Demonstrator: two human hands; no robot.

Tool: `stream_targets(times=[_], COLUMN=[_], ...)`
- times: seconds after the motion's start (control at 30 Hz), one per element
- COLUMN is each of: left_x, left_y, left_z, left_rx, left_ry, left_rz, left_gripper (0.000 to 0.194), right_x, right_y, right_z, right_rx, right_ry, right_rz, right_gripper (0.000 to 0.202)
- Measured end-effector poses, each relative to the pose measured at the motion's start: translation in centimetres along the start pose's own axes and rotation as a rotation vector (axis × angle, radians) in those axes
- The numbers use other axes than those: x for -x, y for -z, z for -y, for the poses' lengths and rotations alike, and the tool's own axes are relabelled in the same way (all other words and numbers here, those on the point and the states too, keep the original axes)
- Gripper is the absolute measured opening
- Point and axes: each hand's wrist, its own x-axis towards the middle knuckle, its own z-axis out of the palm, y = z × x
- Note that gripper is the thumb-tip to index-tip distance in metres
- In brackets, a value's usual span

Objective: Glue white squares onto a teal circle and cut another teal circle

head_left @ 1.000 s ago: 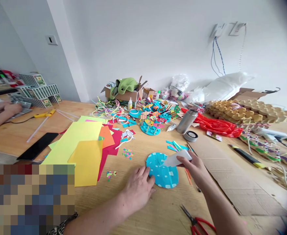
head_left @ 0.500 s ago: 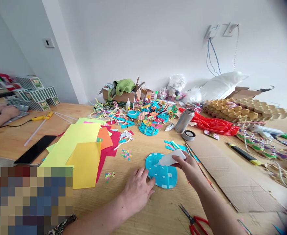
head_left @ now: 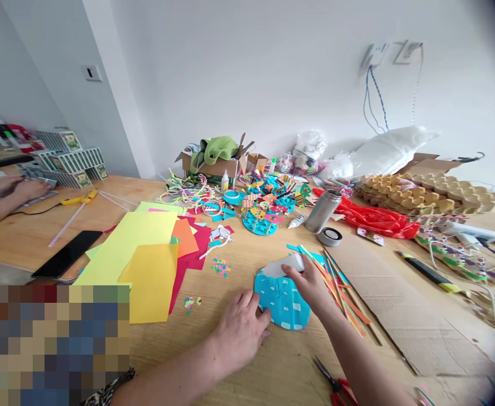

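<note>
A round blue paper disc (head_left: pixel 287 301) with pale patches lies on the table in front of me. My left hand (head_left: pixel 243 324) holds its left edge, fingers bent over the rim. In my right hand (head_left: pixel 309 282) is a white glue bottle (head_left: pixel 279 268), tilted low over the far part of the disc. Its tip is hard to make out. A faint wet-looking line marks the paper below it. Red-handled pliers (head_left: pixel 336 383) lie near my right forearm, partly hidden by it.
Yellow paper sheets (head_left: pixel 152 282) and confetti pieces (head_left: pixel 221 266) lie on the left. Paper strips (head_left: pixel 344 293), cardboard (head_left: pixel 400 304) and a utility knife (head_left: pixel 429 272) are on the right. A metal flask (head_left: pixel 323 211) stands behind. At far left, another person's hands (head_left: pixel 30 189) show.
My right hand has shifted left and toward the disc's far edge with the bottle, which now lies flatter. My left hand stays at the disc's edge. The view has shifted slightly.
</note>
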Motion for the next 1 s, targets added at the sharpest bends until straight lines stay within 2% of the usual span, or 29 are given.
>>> stream_targets(times=[0.07,0.17,0.3,0.67,0.73,0.9,1.0], left_x=[0.0,0.0,0.1,0.2,0.2,0.1,0.1], left_y=[0.0,0.0,-0.1,-0.1,-0.3,-0.4,-0.5], left_z=[0.0,-0.1,-0.1,-0.1,-0.1,0.0,0.0], left_rx=[0.003,0.003,0.006,-0.015,-0.022,-0.039,-0.040], left_ry=[0.000,0.004,0.001,-0.003,-0.003,-0.006,0.004], left_rz=[0.004,0.011,0.007,-0.003,0.000,0.011,0.019], left_gripper=[0.029,0.029,0.030,0.030,0.031,0.034,0.033], right_x=[-0.1,-0.2,0.0,0.3,0.4,0.8,1.1], right_y=[0.0,0.1,0.2,0.7,1.2,3.6,4.8], right_z=[0.0,0.1,0.2,1.0,1.0,0.4,-0.4], right_rx=[0.023,0.027,0.040,0.110,0.103,0.056,0.052], right_ry=[0.020,0.015,0.021,0.071,0.071,-0.033,-0.070], right_rz=[0.035,0.004,0.071,0.083,0.112,0.066,0.093], right_gripper=[0.026,0.027,0.027,0.023,0.023,0.023,0.023])
